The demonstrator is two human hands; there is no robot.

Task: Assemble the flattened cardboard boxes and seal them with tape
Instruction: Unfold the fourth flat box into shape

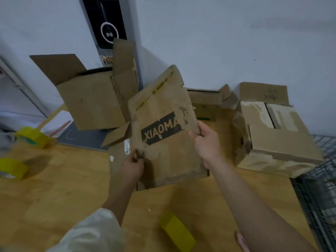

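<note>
A flattened, worn cardboard box (163, 113) with a black printed label stands tilted above the wooden table (54, 188). My left hand (133, 167) pinches its lower left edge. My right hand (205, 142) grips its right edge, thumb on the front face. Three rolls of yellow tape lie on the table: one in front (177, 230), one at the left edge (11, 169), one further back left (33, 136).
An opened cardboard box (91, 99) with raised flaps stands behind on the left. A taped box (272, 135) sits at the right, smaller boxes (205, 100) behind it. A wire rack (320, 188) borders the table's right side. A wall lies behind.
</note>
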